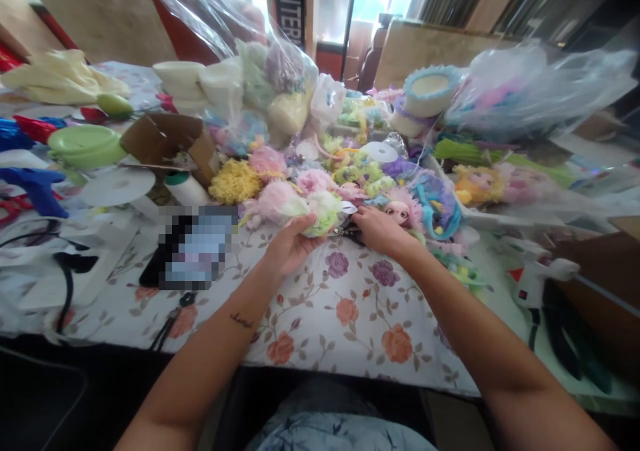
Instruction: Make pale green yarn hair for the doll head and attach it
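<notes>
Near the middle of the table, my left hand [299, 243] is closed around a fluffy white and green yarn piece [324, 212]. My right hand [374, 229] is just to its right, its fingers bent down among small dark and metallic items; what they hold, if anything, is hidden. A small white oval piece [349, 207] lies between the two hands. Beyond them are pink fluffy bundles [280, 201] and a yellow yarn bundle [235, 181]. A doll head with pink hair [399, 212] lies right of my right hand.
A phone [195, 247] lies left of my left arm on the flowered cloth [345, 311]. Farther left are a cardboard box [167, 141] and a green lid [86, 145]. A glue gun [535, 277] stands at the right, near a white tray [500, 221]. Plastic bags [530, 97] fill the back.
</notes>
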Tool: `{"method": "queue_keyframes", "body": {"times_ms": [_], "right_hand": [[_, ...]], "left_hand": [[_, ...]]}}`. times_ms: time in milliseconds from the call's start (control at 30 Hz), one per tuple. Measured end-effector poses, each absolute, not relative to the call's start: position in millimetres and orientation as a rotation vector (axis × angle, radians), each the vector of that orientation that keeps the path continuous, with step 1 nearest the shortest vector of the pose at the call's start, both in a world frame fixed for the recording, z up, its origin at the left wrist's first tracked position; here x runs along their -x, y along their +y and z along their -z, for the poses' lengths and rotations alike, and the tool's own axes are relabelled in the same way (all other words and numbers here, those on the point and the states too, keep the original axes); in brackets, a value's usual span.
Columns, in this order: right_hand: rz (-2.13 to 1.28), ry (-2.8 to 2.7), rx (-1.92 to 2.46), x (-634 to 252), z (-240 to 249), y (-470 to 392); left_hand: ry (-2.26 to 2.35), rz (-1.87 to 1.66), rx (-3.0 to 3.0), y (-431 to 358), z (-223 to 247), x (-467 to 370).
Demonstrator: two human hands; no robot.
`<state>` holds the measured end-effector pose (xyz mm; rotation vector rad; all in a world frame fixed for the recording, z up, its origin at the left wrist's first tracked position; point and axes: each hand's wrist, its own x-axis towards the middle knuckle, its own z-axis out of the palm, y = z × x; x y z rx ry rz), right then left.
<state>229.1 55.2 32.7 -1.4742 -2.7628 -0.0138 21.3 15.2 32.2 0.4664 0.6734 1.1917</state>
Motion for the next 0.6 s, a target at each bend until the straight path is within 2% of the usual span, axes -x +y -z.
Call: {"method": "queue_keyframes", "body": {"times_ms": [333,400,600], "right_hand": [[0.050,-2.735,1.526,-230.7,-74.8,12.5],[-0.160,-2.631,1.586,-241.2,-75.2,0.3],[-1.215,-2.126,1.441,-259.2,-59.2,-46.7]], "left_hand": [[0.649,-1.293,-0.347,20.9,-37.1,-9.7],[0.629,-1.316,-0.353,21.5,-37.9,-7.9],[0.616,-1.358,-0.451,18.4,-36.2,-12.0]]}}
